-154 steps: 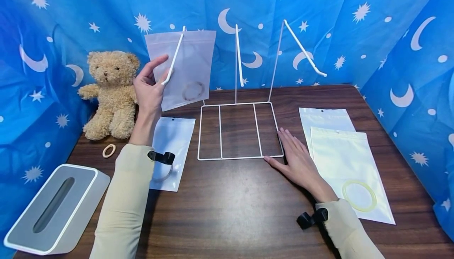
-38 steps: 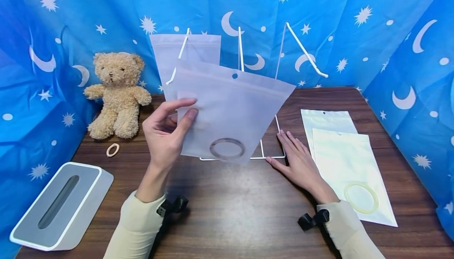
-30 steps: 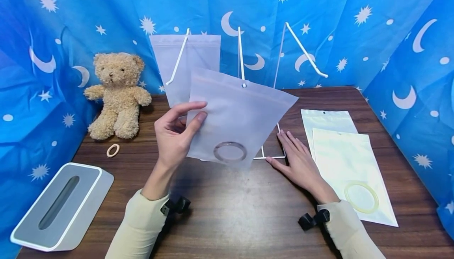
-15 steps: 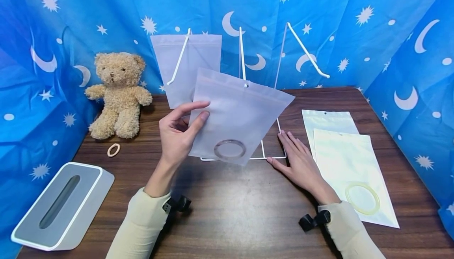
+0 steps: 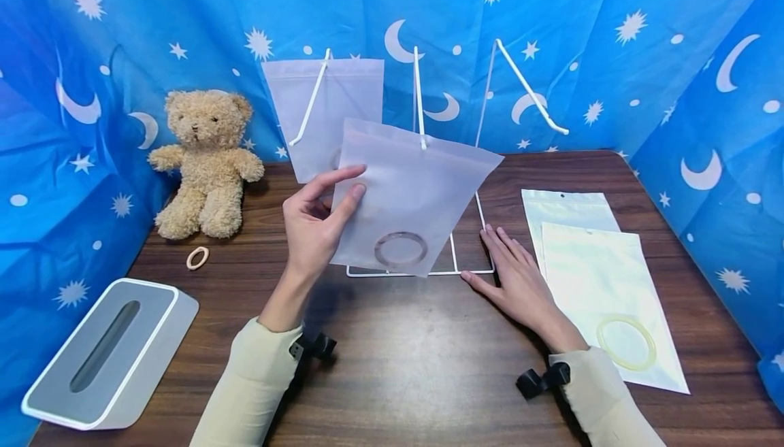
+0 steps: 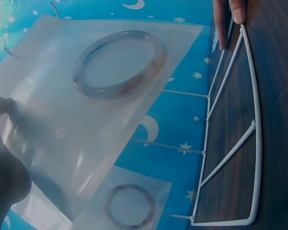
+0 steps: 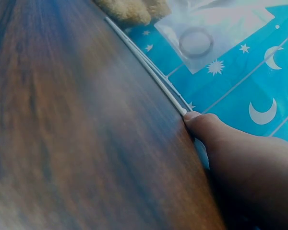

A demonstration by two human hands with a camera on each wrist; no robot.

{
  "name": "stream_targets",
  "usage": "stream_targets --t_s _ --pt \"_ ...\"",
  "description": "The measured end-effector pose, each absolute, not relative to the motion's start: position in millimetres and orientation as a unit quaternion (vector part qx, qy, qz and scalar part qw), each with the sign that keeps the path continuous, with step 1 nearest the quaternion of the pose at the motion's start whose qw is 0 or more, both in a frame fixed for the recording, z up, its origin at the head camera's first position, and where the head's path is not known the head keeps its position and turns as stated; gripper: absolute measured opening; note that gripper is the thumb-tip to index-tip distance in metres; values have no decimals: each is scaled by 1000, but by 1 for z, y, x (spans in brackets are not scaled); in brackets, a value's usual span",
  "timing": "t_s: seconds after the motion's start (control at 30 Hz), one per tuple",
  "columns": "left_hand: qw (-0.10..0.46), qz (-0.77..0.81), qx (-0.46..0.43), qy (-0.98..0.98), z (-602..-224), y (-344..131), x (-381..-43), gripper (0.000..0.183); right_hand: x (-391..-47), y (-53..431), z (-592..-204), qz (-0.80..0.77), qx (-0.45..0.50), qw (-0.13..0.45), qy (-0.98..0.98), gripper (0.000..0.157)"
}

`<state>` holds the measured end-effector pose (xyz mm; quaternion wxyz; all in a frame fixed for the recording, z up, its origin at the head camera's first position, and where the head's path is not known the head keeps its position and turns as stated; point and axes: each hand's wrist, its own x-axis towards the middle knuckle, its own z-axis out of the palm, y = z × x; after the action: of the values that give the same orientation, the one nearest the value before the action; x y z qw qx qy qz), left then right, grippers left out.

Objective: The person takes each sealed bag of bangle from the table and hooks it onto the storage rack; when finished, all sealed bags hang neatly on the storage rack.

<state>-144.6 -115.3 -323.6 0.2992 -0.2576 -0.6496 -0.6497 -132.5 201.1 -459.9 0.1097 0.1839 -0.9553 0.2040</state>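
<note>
Left hand point(image 5: 312, 229) up and pinching, right hand point(image 5: 517, 277) flat and palm down.
So the left forearm point(image 5: 241, 389) comes in from the bottom edge and angles up and inward, index finger point(image 5: 333, 180) pretty straight above the thumb point(image 5: 346, 205), tips set in a pinch, other fingers tucked behind (honestly can't make out exactly how). Right forearm point(image 5: 606, 399) slants in from the lower right, fingers straight and pointing away from the body, thumb stuck out toward the left. Both arms wear cream sleeves point(image 5: 263, 352) down near the wrist, each with a little black wrist cam point(image 5: 318, 346) strapped on.
</note>
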Motion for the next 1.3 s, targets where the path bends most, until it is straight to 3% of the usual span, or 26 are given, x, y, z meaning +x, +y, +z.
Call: stream_targets --t_s 0.33,0.93,1.3 --pt "311 -660 -225 -645 -313 -98 -159 26 -132 202 -460 201 183 113 -956 88" --pt "346 -679 -159 -628 -302 -75 -226 25 -131 202 -460 195 172 106 -960 89" --pt "357 -693 -161 -606 -307 -77 -236 24 -132 202 -459 193 172 103 -960 89"
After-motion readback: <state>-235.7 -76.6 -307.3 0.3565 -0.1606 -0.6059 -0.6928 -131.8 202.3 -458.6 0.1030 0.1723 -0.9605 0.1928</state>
